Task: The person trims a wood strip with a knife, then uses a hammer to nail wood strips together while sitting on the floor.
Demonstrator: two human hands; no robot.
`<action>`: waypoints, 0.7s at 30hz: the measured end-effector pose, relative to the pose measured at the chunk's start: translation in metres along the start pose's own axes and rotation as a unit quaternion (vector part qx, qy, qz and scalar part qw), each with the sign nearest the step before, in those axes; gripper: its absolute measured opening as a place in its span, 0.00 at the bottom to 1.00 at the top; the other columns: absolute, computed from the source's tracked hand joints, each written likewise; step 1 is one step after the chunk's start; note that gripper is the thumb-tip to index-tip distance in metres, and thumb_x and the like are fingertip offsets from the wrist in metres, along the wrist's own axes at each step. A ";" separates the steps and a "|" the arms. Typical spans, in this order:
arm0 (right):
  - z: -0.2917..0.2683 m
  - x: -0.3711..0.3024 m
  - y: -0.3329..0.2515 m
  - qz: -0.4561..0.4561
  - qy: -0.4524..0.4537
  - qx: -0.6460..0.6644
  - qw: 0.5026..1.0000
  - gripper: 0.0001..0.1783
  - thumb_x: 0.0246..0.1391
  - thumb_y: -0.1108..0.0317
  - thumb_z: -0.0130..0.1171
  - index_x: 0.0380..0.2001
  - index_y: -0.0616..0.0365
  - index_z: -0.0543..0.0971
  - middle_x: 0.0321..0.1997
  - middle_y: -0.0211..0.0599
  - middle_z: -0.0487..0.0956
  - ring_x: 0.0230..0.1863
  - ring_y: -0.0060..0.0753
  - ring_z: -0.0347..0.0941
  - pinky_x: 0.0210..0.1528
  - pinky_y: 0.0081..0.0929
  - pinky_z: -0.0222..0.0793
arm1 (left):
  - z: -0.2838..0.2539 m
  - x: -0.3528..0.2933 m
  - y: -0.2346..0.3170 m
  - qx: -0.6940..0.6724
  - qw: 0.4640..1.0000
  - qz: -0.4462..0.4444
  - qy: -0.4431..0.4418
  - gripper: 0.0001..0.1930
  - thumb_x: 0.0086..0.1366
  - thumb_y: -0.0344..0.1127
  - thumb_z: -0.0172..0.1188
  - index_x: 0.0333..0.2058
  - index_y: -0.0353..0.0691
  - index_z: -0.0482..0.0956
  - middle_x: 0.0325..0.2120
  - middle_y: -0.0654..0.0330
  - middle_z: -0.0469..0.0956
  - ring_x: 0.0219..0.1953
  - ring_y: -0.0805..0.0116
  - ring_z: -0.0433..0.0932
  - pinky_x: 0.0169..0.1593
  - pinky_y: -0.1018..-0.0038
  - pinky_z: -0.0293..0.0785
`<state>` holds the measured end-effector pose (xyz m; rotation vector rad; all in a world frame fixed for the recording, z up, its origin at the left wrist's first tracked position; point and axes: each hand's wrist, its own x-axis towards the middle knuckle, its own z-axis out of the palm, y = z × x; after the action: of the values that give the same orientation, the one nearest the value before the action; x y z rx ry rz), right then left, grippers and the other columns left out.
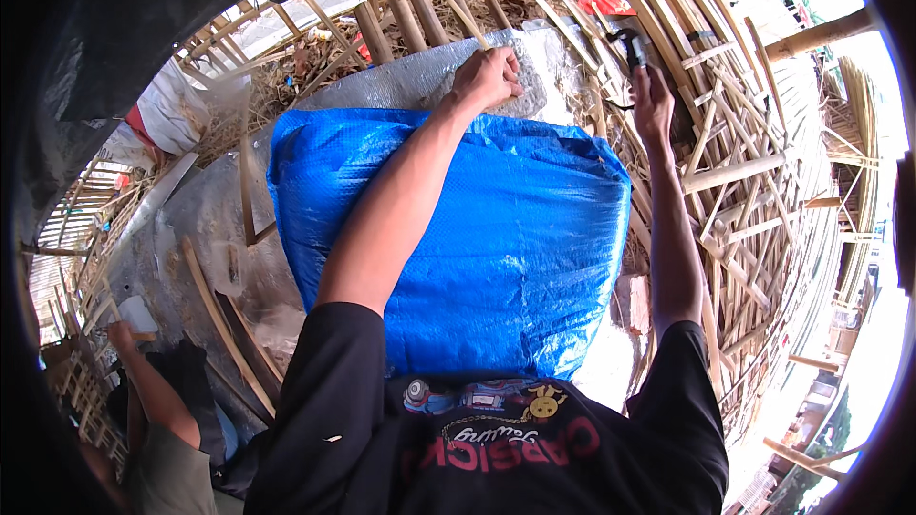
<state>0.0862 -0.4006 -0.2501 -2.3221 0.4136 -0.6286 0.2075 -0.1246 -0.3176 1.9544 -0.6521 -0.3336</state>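
Clearly, a bamboo strip [462,15] at top centre, its end in the closed grip of the left hand [489,79].
Upper right, the right hand [652,103] has its grip round a black-headed tool [634,50]; blue sheeting [477,248] fills the middle.

Black-headed tool [634,48] in right hand [654,103]

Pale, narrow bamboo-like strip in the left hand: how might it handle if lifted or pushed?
The pale, narrow bamboo-like strip is probably light, being slim. It seems fairly stiff, running nearly straight beyond the left hand. Pushed hard, something so thin might bend.
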 end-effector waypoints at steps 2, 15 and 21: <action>0.001 -0.004 -0.012 -0.005 0.090 0.037 0.995 0.23 0.69 0.50 0.44 0.37 0.61 0.75 0.25 0.36 0.73 0.24 0.28 0.67 0.31 0.29 0.65 | 0.000 -0.003 0.004 0.030 1.000 0.005 0.000 0.18 0.48 0.35 0.76 0.34 0.40 0.76 0.30 0.58 0.85 0.35 0.65 0.84 0.38 0.70 0.77; 0.065 -0.054 0.021 0.318 -0.009 0.936 0.151 0.35 0.71 0.47 0.35 0.59 0.73 0.64 0.50 0.59 0.78 0.52 0.52 0.76 0.58 0.49 0.75 | -0.004 -0.002 0.004 0.026 1.000 0.001 0.001 0.20 0.48 0.34 0.76 0.38 0.40 0.75 0.31 0.57 0.86 0.36 0.66 0.84 0.41 0.71 0.77; 0.067 -0.058 0.015 0.270 0.029 0.918 0.289 0.35 0.71 0.48 0.33 0.65 0.72 0.54 0.59 0.60 0.71 0.63 0.56 0.68 0.64 0.54 0.68 | -0.003 -0.001 0.004 0.041 0.999 -0.003 -0.003 0.20 0.48 0.33 0.76 0.38 0.41 0.75 0.32 0.57 0.86 0.37 0.67 0.84 0.42 0.71 0.76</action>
<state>0.0728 -0.3493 -0.3222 0.2151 0.1522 -0.3003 0.2071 -0.1230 -0.3132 2.0336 -0.6739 -0.3212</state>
